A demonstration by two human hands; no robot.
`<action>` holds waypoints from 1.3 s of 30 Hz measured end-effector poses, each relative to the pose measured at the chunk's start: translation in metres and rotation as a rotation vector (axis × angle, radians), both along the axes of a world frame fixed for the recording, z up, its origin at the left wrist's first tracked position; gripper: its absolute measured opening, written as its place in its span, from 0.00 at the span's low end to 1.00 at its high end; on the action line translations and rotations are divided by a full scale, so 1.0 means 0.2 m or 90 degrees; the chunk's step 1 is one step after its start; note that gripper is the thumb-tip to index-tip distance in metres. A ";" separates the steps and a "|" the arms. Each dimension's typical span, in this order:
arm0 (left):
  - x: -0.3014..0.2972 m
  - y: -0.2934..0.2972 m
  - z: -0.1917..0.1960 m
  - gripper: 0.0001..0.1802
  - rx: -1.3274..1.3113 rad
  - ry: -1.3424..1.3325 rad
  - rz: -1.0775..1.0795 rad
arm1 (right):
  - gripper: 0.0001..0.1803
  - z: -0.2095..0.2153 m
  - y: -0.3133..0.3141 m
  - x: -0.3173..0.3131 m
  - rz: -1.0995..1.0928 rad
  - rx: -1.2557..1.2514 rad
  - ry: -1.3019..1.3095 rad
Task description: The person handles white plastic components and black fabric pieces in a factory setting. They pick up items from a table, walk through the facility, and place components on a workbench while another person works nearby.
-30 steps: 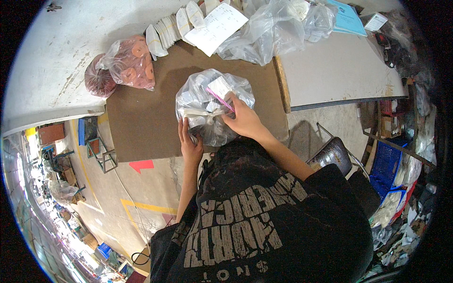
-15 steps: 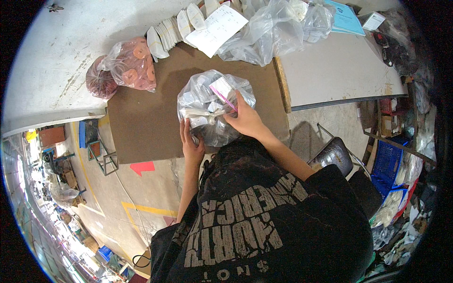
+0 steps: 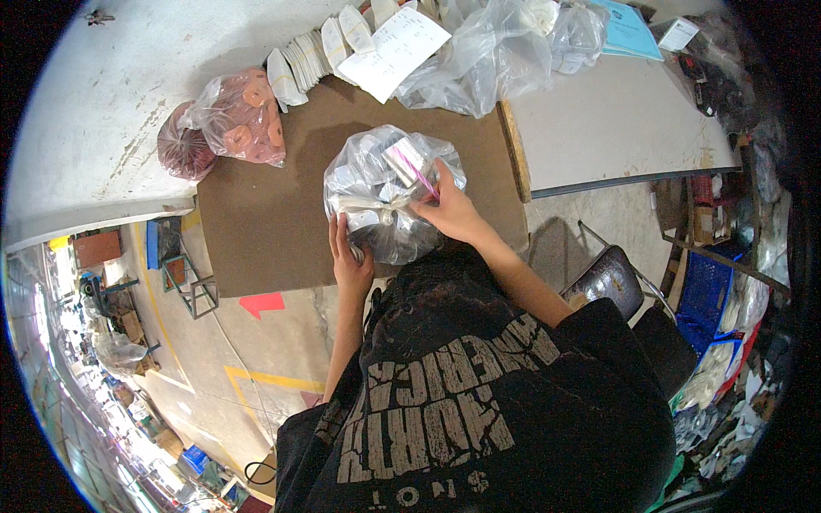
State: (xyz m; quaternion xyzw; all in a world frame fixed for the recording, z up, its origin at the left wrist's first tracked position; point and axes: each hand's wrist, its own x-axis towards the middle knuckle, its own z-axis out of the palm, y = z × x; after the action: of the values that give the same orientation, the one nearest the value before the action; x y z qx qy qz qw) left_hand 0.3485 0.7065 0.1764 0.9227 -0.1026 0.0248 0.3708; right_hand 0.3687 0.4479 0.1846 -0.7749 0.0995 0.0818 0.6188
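Steeper than earlier, one slim, pink, pen-like stick crosses a white paper slip. Frame centre: left hand, fingers half-curled, grip unclear, touches a round, crinkled, clear-plastic bag; right hand pinches the stick.

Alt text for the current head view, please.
Right hand holds a slim pink pen-like stick over a white rectangular card on a clear plastic bag; left hand touches the bag's near-left side, above a brown tabletop.
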 end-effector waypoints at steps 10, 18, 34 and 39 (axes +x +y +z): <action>0.00 0.01 -0.02 0.42 0.021 -0.017 -0.003 | 0.41 -0.06 -0.03 0.01 -0.042 0.210 0.107; 0.01 0.01 0.01 0.42 0.000 -0.013 -0.010 | 0.31 -0.08 -0.08 -0.05 -0.221 0.624 0.116; -0.92 1.16 -0.71 0.20 -0.181 0.410 0.608 | 0.15 -0.16 -0.01 -0.04 -0.325 0.501 0.048; -1.50 1.54 -0.89 0.19 -0.183 0.536 0.685 | 0.19 -0.16 0.05 -0.03 -0.499 0.439 0.046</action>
State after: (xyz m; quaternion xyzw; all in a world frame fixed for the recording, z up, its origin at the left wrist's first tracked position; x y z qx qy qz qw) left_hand 0.0482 1.0138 -0.0011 0.7180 0.5256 -0.1414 0.4338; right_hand 0.3628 0.4570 0.1527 -0.4272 0.3706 -0.1009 0.8185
